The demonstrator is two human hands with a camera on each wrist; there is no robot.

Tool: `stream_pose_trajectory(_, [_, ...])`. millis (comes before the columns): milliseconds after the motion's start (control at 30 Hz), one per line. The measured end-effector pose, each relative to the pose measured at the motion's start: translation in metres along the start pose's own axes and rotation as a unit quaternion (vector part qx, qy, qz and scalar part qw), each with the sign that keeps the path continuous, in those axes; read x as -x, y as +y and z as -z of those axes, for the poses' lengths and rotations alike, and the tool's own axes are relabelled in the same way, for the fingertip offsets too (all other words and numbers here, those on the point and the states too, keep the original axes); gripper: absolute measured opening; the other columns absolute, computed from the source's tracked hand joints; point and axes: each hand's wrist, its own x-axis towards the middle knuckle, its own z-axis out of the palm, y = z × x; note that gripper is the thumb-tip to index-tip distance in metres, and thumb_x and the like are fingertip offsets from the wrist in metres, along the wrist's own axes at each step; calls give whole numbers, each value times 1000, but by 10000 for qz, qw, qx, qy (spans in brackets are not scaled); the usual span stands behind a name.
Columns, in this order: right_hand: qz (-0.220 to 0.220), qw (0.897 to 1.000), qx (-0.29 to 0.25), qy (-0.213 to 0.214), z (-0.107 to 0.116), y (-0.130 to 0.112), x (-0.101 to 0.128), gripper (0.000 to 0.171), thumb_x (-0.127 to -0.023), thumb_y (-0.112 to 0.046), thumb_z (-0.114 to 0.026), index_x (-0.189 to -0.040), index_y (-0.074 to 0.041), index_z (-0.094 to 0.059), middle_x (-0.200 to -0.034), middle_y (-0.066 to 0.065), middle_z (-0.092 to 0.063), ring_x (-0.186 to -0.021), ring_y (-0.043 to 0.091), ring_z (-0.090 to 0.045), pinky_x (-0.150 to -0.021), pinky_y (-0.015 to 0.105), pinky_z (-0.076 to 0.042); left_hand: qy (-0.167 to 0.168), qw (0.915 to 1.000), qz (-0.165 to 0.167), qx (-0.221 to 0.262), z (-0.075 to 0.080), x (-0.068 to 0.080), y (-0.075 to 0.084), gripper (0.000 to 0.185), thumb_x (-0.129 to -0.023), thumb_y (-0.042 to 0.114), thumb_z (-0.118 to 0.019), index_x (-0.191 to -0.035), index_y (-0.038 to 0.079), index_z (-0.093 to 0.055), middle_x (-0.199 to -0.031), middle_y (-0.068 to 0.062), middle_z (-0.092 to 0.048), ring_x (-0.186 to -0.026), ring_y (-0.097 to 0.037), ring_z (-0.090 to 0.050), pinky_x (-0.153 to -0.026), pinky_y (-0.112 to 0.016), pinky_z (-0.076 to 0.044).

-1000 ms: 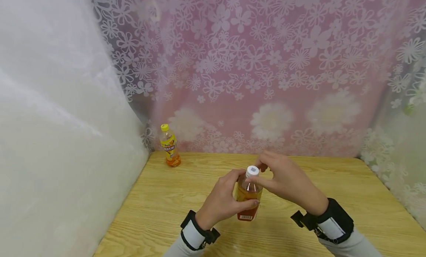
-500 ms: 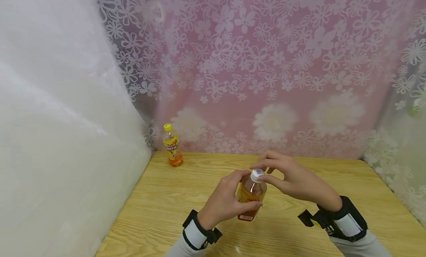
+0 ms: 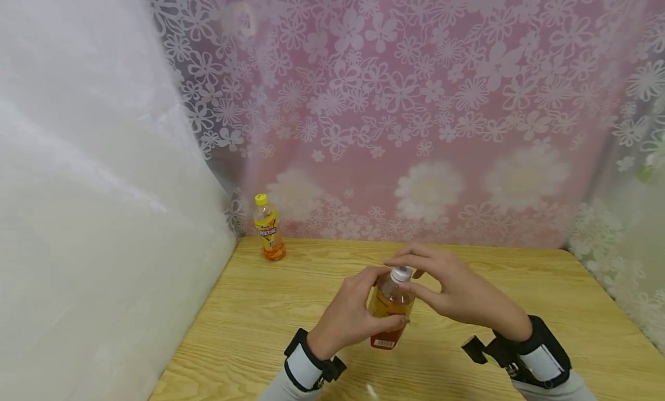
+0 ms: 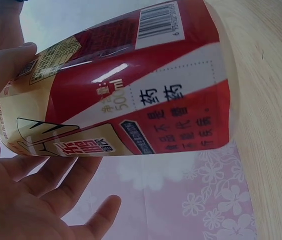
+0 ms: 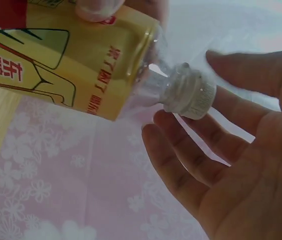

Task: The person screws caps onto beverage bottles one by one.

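— Bottle (image 3: pixel 388 308) first: where do we have it?

— We hold it in our left hand (image 3: pixel 349 315), lifted just off the wooden table (image 3: pixel 249 326) and leaning a little. Our left fingers (image 4: pixel 46 180) curl round the labelled body, with the thumb on the near side and the red base sticking out below them.

— And our right hand (image 3: pixel 457 291)?

— It is cupped about the white cap (image 3: pixel 401 273). Our right fingers (image 5: pixel 180 165) are bent loosely; from the right wrist view the cap lies between the forefinger and thumb, against the fingertips. From the head view the thumb and forefinger close on it from either side, so we pinch it lightly.

— Anything else beyond our fingers?

— Well past our left fingertips, at the far left corner of the table, a second bottle (image 3: pixel 268 228) with a yellow cap stands upright against the flowered curtain (image 3: pixel 415 112).
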Motion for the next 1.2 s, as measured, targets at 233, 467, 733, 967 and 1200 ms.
stream_pose_trajectory(233, [-663, 9960, 567, 183, -1, -3, -1, 19, -95, -22, -74, -112, -26, -68, -102, -15, -61, -89, 3, -58, -71, 26, -51, 32, 9998, -102, -143, -1, 1, -1, 70, -84, 42, -83, -141, 20, -50, -125, 7, -64, -107, -1, -63, -88, -18, -53])
stream_pose_trajectory(467, [-731, 9942, 735, 300, -3, -1, 1, 34, -93, -27, -76, -126, -27, -65, -113, -11, -66, -94, 5, -61, -74, 29, -54, 36, 9998, -25, -199, -3, 1, -1, 69, -85, 45, -82, -141, 21, -50, -123, 9, -65, -104, 0, -63, -87, -21, -53])
stream_pose_trajectory(733, [194, 9997, 40, 126, 4, 3, 2, 42, -91, 4, -72, -128, -16, -68, -116, -10, -63, -99, 5, -62, -79, 27, -56, -5, 10000, -39, 62, -1, 0, -2, 69, -85, 42, -83, -142, 23, -49, -129, 7, -64, -109, -2, -63, -88, -17, -53])
stream_pose_trajectory(967, [-280, 9956, 653, 610, -6, 2, 2, 32, -86, -3, -79, -112, -18, -70, -103, -13, -63, -86, 2, -60, -73, 27, -55, 40, 9999, 111, 13, -4, 0, -2, 70, -85, 44, -82, -143, 21, -50, -129, 7, -62, -109, -2, -63, -87, -19, -53])
stream_pose_trajectory(1200, [-1295, 9725, 1087, 1599, -35, -4, -1, 14, -93, -18, -76, -104, -11, -71, -97, 0, -66, -78, 11, -62, -66, 28, -54, 489, 9958, 714, -293, -4, 2, 0, 69, -81, 51, -84, -138, 25, -56, -118, 8, -61, -101, -5, -63, -76, -19, -55])
